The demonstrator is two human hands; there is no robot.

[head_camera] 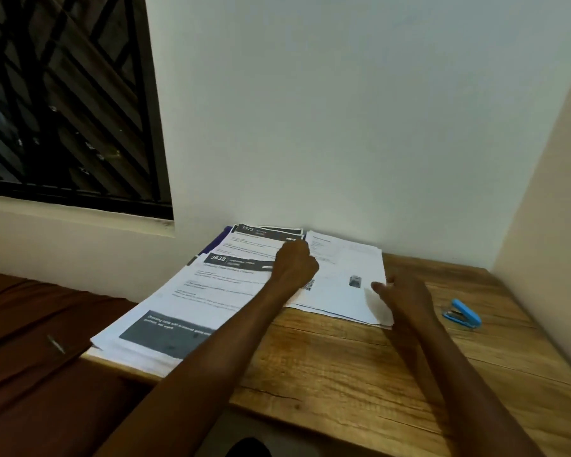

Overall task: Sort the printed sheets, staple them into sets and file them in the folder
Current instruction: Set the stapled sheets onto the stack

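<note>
Printed sheets lie in overlapping piles on the wooden table. The left pile has a sheet headed 3638 on top, and a sheet headed 1573 lies behind it. A pile of white sheets lies to the right. My left hand rests with curled fingers on the papers between the piles. My right hand pinches the lifted right corner of the white pile. A blue stapler lies on the table right of that hand. A dark blue folder edge shows under the far left sheets.
The table stands in a corner, with white walls behind and to the right. A dark barred window is at the upper left. A brown cloth surface lies left of the table, with a small metal piece on it.
</note>
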